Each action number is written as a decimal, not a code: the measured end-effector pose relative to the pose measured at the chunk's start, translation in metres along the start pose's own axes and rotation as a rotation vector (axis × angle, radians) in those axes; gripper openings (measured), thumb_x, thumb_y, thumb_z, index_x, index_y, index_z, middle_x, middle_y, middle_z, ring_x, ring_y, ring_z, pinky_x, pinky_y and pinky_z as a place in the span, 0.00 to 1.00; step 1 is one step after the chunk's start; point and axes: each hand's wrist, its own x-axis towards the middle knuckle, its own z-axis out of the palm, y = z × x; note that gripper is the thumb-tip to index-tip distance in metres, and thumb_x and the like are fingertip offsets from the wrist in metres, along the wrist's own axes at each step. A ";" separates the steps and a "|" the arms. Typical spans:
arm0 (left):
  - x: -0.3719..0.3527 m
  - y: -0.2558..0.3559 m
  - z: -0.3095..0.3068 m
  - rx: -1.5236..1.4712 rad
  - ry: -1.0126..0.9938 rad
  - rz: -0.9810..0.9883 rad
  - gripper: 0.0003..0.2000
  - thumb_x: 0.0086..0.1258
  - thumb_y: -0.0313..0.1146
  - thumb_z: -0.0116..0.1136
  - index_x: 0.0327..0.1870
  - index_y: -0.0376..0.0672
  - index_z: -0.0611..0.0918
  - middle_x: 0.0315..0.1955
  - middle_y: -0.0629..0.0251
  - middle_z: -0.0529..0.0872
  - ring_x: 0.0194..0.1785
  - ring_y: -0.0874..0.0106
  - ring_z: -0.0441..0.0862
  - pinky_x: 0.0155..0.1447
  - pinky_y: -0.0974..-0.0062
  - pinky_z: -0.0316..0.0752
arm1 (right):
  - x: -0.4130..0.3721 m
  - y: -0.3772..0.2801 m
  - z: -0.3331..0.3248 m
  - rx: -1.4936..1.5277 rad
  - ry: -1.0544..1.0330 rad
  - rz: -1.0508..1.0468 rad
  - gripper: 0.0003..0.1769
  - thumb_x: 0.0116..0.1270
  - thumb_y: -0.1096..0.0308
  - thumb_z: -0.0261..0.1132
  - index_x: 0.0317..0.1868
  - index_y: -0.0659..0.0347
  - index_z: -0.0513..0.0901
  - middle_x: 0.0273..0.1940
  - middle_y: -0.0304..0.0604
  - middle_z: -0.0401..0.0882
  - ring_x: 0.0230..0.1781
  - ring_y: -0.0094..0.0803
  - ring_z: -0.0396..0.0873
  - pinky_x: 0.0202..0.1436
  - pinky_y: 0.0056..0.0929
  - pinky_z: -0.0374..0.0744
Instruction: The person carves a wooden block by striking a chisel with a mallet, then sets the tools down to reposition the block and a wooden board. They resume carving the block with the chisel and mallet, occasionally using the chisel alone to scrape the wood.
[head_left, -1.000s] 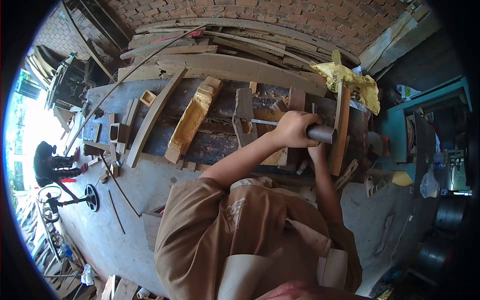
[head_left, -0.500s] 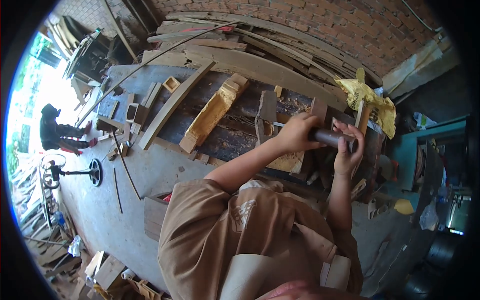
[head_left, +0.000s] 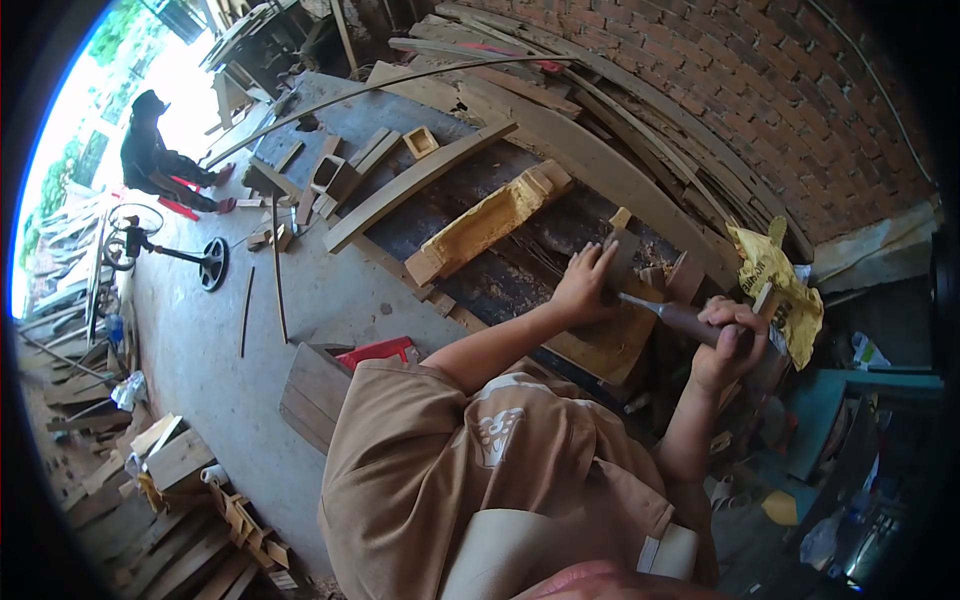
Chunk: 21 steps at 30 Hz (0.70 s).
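— While you stand at that bench, how do your hands sit?
— My right hand (head_left: 725, 350) is closed around the dark brown, round-handled chisel (head_left: 688, 322), which slants above the worktop's right part, steel shank towards my left hand (head_left: 582, 285). That one's fingers are stretched out at a grey-brown wooden board (head_left: 624, 255); whether they grip it, I can't tell.
— What stands in the way?
— Under the chisel's blade there's a flat yellowish wooden slab (head_left: 605, 345), near the worktop's near edge. Leftward, a yellow hollowed-out wooden trough (head_left: 490, 220) and a pale, slightly curved plank (head_left: 425, 184) both slant across the dark, worn worktop (head_left: 405, 228). A square wooden tube (head_left: 333, 175) lies near the left end. A crumpled yellow printed sack (head_left: 785, 300) fills the far right corner.
— And the edges, the room?
— A wide tan plank (head_left: 600, 155) runs along the far edge. Between trough and curved plank, a strip of worktop shows. Off the near edge, grey concrete floor (head_left: 215, 350) spreads leftward, with a brown wooden box (head_left: 320, 395) close to me and a black wheeled stand (head_left: 212, 263) well apart.
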 end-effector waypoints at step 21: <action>0.006 -0.005 0.004 -0.078 -0.036 0.056 0.49 0.37 0.42 0.69 0.64 0.34 0.58 0.61 0.45 0.61 0.67 0.50 0.54 0.68 0.55 0.51 | -0.048 0.022 -0.070 0.278 0.251 0.211 0.10 0.55 0.65 0.54 0.36 0.56 0.65 0.25 0.40 0.70 0.27 0.33 0.72 0.44 0.38 0.71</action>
